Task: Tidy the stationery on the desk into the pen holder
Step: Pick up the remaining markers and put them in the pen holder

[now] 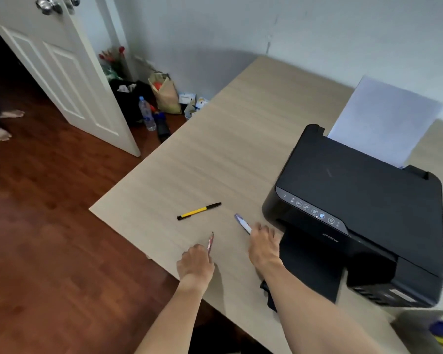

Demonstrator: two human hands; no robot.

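On the table (pixel 241 123), near its front edge, both hands work beside the black printer (pixel 356 205). Left hand (pixel 196 261) is closed around a reddish pencil (pixel 210 241), tip pointing away from the person. Right hand (pixel 264 245) is closed around a white-and-purple pen (pixel 242 223), barrel angled up and left. Each hand takes one item, probably to clear the surface in fewer trips. Yellow-and-black pen (pixel 199 211) lies loose just beyond both hands, not yet collected. No pen holder can be identified from the head view; a dark object under the right forearm is unclear.
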